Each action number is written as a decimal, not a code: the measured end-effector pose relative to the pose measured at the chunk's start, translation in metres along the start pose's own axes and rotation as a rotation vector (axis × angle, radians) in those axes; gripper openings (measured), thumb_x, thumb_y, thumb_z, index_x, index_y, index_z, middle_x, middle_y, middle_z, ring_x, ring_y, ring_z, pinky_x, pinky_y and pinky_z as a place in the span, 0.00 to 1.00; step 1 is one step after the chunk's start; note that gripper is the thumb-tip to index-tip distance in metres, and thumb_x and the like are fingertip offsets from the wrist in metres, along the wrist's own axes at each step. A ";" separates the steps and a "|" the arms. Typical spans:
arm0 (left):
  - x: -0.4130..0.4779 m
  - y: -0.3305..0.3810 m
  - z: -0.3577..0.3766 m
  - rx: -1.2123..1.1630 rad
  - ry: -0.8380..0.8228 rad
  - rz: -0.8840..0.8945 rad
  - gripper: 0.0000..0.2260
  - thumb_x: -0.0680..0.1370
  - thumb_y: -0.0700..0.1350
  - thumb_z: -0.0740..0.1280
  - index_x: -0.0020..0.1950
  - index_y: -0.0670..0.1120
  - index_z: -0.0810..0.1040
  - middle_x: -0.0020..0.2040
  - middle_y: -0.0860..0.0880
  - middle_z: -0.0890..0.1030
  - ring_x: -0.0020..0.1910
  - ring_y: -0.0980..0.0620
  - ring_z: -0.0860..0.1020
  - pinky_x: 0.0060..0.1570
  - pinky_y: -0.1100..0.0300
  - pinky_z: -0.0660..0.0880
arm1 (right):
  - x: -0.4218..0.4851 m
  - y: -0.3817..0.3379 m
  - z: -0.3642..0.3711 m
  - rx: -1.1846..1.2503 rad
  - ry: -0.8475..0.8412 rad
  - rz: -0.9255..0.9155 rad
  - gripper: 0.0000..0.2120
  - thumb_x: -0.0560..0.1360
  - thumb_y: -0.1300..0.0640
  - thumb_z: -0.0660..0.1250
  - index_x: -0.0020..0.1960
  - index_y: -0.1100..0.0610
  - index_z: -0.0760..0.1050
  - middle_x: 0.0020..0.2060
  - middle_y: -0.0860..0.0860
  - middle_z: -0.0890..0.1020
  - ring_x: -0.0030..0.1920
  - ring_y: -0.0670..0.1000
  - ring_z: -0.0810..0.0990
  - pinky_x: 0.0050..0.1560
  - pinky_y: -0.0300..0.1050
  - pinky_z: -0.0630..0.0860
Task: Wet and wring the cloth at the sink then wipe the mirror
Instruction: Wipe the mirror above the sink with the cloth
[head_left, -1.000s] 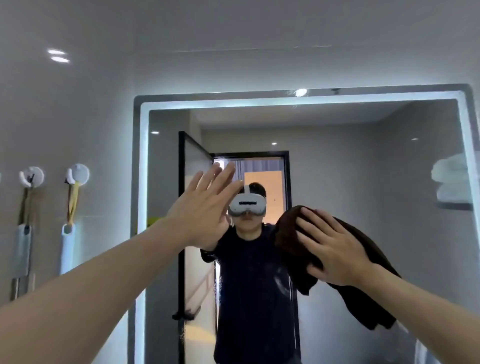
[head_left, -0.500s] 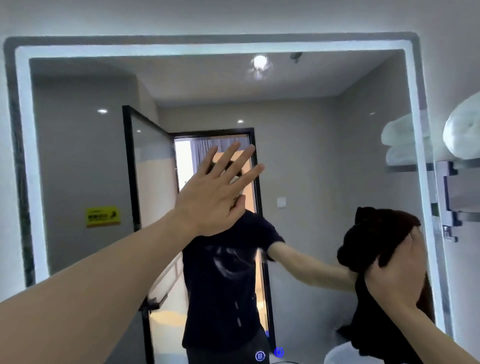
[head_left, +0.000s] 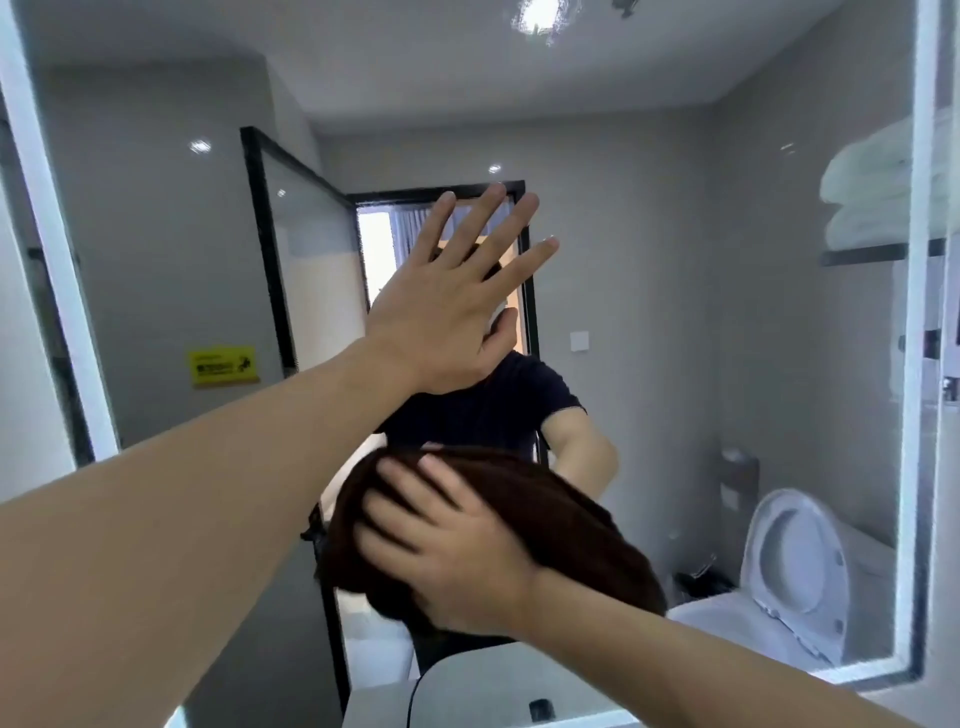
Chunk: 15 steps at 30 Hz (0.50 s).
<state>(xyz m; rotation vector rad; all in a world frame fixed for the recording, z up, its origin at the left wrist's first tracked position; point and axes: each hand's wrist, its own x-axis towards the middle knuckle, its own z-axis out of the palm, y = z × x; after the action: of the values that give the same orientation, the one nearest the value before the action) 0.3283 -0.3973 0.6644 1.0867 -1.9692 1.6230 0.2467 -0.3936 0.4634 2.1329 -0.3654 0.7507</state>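
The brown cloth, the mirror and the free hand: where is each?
brown cloth (head_left: 587, 530), head view, bare fabric beside the fingers.
mirror (head_left: 675, 312), head view, open glass.
left hand (head_left: 441, 322), head view, its back.

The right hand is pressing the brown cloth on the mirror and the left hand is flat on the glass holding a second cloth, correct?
Not quite. In the head view the left hand is bare, fingers spread, no second cloth. The right hand does press the brown cloth on the mirror.

No writing can be read. The only sign is a yellow sticker (head_left: 223, 365) with dark print, seen reflected in the mirror (head_left: 675, 312) on the grey wall left of the glass door (head_left: 306, 270); its characters are too small and blurred to make out.
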 end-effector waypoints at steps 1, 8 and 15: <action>0.000 0.000 0.000 0.000 -0.005 -0.001 0.30 0.81 0.55 0.50 0.84 0.53 0.50 0.84 0.46 0.48 0.83 0.42 0.46 0.79 0.36 0.47 | -0.001 -0.011 0.010 -0.024 -0.058 -0.137 0.21 0.78 0.57 0.58 0.68 0.54 0.75 0.72 0.54 0.75 0.79 0.63 0.61 0.81 0.61 0.46; 0.000 0.002 -0.003 0.009 -0.018 -0.004 0.30 0.81 0.55 0.48 0.84 0.54 0.47 0.84 0.46 0.46 0.83 0.42 0.44 0.79 0.37 0.45 | -0.004 0.025 -0.001 -0.118 -0.210 -0.418 0.28 0.72 0.54 0.72 0.71 0.58 0.74 0.72 0.57 0.74 0.79 0.64 0.62 0.81 0.62 0.46; 0.001 0.004 -0.009 0.010 -0.044 -0.013 0.30 0.81 0.57 0.48 0.84 0.53 0.50 0.84 0.46 0.46 0.83 0.43 0.44 0.79 0.37 0.45 | -0.097 0.152 -0.065 -0.181 -0.009 0.115 0.34 0.68 0.49 0.70 0.73 0.57 0.69 0.73 0.59 0.75 0.78 0.64 0.65 0.77 0.65 0.60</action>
<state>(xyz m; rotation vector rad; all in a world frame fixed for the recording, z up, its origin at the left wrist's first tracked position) 0.3235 -0.3892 0.6647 1.1460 -1.9798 1.6165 0.0706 -0.4367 0.5271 1.9582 -0.5438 0.7436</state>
